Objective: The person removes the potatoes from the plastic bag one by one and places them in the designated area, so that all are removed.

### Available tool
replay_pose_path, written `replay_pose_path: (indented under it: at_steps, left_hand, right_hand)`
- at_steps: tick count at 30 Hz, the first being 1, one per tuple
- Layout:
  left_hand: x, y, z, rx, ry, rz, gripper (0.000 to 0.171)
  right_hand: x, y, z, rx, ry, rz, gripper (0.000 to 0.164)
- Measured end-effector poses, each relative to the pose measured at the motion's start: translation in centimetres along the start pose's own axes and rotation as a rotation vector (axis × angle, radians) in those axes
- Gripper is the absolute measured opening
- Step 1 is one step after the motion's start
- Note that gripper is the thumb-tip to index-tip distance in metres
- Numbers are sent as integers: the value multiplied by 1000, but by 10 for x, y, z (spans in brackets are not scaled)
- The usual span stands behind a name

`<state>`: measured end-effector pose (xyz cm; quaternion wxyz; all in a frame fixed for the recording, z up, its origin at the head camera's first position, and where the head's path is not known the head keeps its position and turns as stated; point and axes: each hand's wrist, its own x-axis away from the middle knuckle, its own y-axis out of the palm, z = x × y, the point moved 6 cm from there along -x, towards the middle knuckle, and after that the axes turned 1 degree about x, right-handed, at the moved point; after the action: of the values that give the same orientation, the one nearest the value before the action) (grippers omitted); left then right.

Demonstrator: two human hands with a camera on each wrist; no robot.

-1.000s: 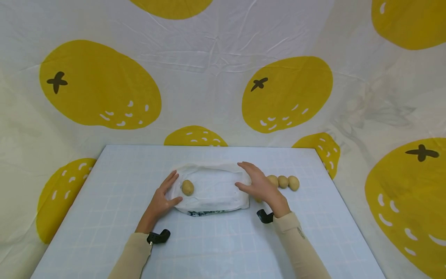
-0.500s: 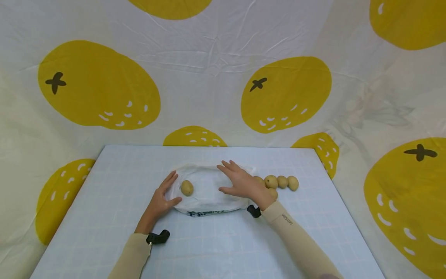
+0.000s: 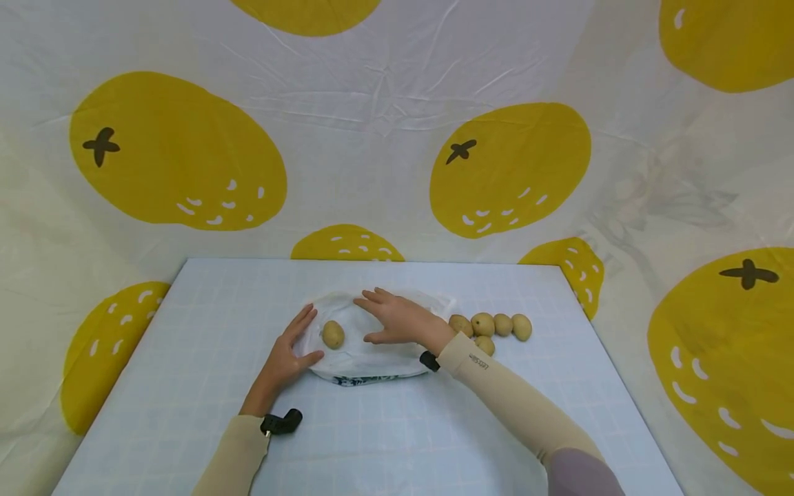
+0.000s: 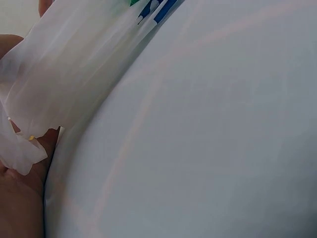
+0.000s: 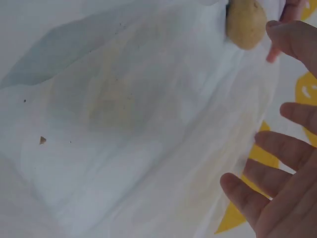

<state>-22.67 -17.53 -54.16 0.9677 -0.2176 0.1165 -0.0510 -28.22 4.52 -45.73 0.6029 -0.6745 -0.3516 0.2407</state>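
A white plastic bag [image 3: 353,363] lies spread with its mouth open on the table, dark print along its near side. One potato [image 3: 333,335] sits in the bag's left part. My left hand [image 3: 287,355] rests against the bag's left edge, thumb apart from the straight fingers; thin plastic [image 4: 64,74] covers part of that hand in the left wrist view. Over the middle of the bag is my right hand [image 3: 400,320], fingers spread and holding nothing. In the right wrist view its thumb points toward the potato [image 5: 246,24], apparently apart from it.
Several potatoes [image 3: 482,324] stand in a row right of the bag, beside my right wrist, with another potato [image 3: 484,346] in front of them. Small brown crumbs [image 5: 42,140] dot the plastic. A wall cloth [image 3: 384,138] with yellow fruit prints hangs behind the table [image 3: 384,441].
My right hand has moved left, from the bag's right edge across its middle, uncovering more of the potatoes at the right. The left hand and the potato in the bag have stayed put.
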Motion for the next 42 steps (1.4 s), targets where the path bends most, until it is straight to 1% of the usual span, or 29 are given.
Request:
replay_pose_path:
  at_steps: [5, 9, 11, 15, 19, 22, 26, 31, 35, 42]
  left_hand:
    - [2, -3, -1, 2, 8, 9, 90]
    - [2, -3, -2, 10, 12, 7, 89]
    - [2, -3, -2, 9, 9, 4, 89]
    - [2, -4, -2, 7, 3, 6, 89]
    - [1, -4, -3, 1, 14, 3, 87]
    - [0, -3, -3, -3, 18, -7, 86]
    - [-1, -2, -2, 1, 24, -4, 85]
    - [-1, 0, -2, 17, 37, -8, 83]
    - [-1, 1, -3, 17, 22, -4, 84]
    - [0, -1, -2, -15, -6, 1, 86]
  right_hand:
    - [-17, 6, -13, 58, -83, -9, 76]
    - [-28, 10, -22, 69, -129, -21, 75]
    - [-33, 11, -26, 54, -137, -34, 73]
    - [-41, 13, -32, -12, -160, -47, 70]
    - [-47, 17, -34, -67, -157, -58, 68]
    - [-51, 22, -32, -90, -143, -62, 66]
    - [-53, 29, -32, -113, -148, -60, 65]
    - [-53, 34, -34, -136, -144, -64, 64]
    - [-51, 35, -37, -163, -148, -54, 62]
    - [-53, 35, -41, -158, -158, -36, 61]
